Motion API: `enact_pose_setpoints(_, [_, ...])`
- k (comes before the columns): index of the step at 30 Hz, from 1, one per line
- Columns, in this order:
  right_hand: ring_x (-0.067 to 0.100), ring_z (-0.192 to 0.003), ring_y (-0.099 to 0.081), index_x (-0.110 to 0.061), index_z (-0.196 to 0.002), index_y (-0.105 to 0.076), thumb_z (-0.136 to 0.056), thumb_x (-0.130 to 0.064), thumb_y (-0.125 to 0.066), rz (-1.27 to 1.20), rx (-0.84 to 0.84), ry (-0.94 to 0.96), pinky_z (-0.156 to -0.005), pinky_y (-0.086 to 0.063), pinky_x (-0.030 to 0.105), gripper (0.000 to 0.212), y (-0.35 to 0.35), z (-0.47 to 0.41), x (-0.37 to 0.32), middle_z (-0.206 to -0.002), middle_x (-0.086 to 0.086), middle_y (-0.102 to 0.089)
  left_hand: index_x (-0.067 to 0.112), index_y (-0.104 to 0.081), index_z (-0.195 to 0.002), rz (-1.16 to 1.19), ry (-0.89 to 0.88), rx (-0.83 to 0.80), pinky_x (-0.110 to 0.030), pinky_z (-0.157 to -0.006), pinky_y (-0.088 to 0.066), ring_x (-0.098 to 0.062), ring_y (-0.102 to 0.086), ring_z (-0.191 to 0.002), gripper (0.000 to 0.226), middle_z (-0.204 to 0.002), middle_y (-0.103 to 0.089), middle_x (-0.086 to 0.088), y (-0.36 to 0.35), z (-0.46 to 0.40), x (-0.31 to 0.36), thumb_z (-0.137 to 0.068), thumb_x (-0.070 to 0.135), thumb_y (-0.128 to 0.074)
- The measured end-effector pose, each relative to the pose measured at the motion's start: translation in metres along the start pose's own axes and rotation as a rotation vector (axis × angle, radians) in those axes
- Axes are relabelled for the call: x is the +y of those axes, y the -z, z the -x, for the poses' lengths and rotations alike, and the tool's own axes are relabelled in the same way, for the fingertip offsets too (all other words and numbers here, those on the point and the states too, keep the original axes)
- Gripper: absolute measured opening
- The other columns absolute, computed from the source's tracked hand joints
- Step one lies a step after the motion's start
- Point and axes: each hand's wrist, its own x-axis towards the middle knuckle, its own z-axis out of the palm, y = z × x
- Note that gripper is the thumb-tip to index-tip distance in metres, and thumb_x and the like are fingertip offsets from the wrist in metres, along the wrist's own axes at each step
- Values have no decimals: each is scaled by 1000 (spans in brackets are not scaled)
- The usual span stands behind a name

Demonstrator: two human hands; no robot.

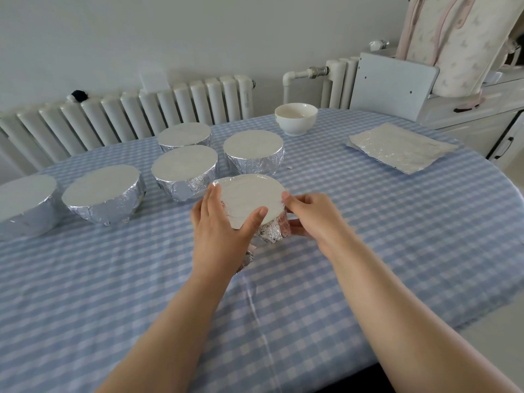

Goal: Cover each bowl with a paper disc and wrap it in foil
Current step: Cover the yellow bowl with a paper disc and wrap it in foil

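A table (368, 222) with a blue-and-white checked cloth fills most of the view, and a white radiator (136, 109) runs along the wall behind it. A stack of foil sheets (402, 147) lies flat at the far right of the table, well apart from the bowls. Five foil-wrapped bowls stand in a loose group on the left and middle: one at the left edge (24, 205), one beside it (103, 194), one in the middle (184, 171), one behind that (185, 135), and one to the right (253, 151). A bare white bowl (295, 118) stands alone at the far side, uncovered. Near the middle of the table, the bowl being wrapped (252, 199) is held between both hands, tilted towards the person, its flat top covered in foil. The left hand (221, 225) cups its left side, the fingers straight along the rim and the thumb pressed on top. The right hand (312, 217) grips its right side, fingers curled round the crumpled foil.
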Motion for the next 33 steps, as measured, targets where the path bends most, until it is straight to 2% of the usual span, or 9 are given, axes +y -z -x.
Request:
enact_pose_setpoints(8, [27, -74, -73, -1, -93, -71, -91, -33, -69, -41, 39, 2, -68, -63, 36, 32, -3, 2, 7, -88, 12, -75, 9, -24, -153, -31, 7, -28, -37, -118, -21, -21, -17, -145, 111, -159, -28, -5, 3, 1, 1, -69, 81, -35])
enact_pose_setpoints(13, [19, -56, -58, -7, -82, -67, -96, -27, -61, -32, -58, -9, -60, -60, 28, 25, -2, -1, 4, -60, 5, -60, 9, -25, -153, -63, 15, -13, -37, -112, -23, -25, -23, -141, 98, -154, -36, -9, 12, 6, 2, -80, 74, -27])
enact_pose_setpoints(17, [23, -67, -63, -4, -92, -71, -93, -28, -63, 64, -109, -8, -59, -59, 28, 25, 1, -13, -6, -74, 9, -67, 10, -31, -151, -111, 72, 21, -42, -112, -22, -30, -26, -136, 92, -148, -39, -13, 17, 1, -5, -83, 72, -23])
enact_pose_setpoints(19, [22, -66, -63, -8, -88, -70, -91, -29, -64, 103, -103, 6, -59, -56, 25, 22, 0, -16, -7, -76, 9, -65, 12, -33, -151, -155, 97, 40, -45, -113, -20, -31, -24, -135, 91, -147, -37, -14, 18, -4, -11, -84, 72, -23])
enact_pose_setpoints(23, [19, -64, -56, -18, -69, -62, -80, -43, -67, 186, -54, 62, -66, -49, 33, 27, -2, -22, -2, -69, 5, -59, 11, -38, -147, -244, -210, 94, -48, -118, -17, -31, -18, -144, 76, -154, -31, -13, 23, -16, -26, -93, 64, -35])
enact_pose_setpoints(27, [14, -49, -45, -14, -51, -56, -89, -38, -63, 223, -18, 108, -62, -40, 26, 45, -3, -20, 4, -50, 0, -53, 16, -27, -155, -174, -330, -114, -35, -122, -6, -13, 1, -152, 72, -165, -11, 1, 22, -25, -32, -97, 60, -25])
enact_pose_setpoints(29, [13, -53, -47, -7, -68, -65, -93, -35, -62, 194, 9, 157, -60, -40, 26, 38, -4, -20, 7, -56, -4, -56, 20, -22, -156, -127, -278, -189, -33, -123, -6, -6, 2, -151, 75, -165, -9, 6, 20, -23, -34, -97, 65, -22])
enact_pose_setpoints(31, [10, -81, -58, -13, -103, -69, -92, -38, -64, 224, 78, 216, -76, -45, 29, 28, -7, -22, 11, -92, -7, -64, 23, -20, -157, -104, -220, -216, -30, -122, -7, -4, -1, -150, 82, -165, -10, 9, 20, -22, -34, -91, 72, -22])
enact_pose_setpoints(33, [7, -107, -55, -20, -119, -63, -93, -35, -64, 344, 186, 326, -91, -42, 28, 30, -11, -22, 14, -116, -11, -53, 22, -21, -156, -91, -192, -213, -27, -120, -7, -6, -4, -151, 89, -165, -14, 6, 21, -21, -33, -85, 76, -24])
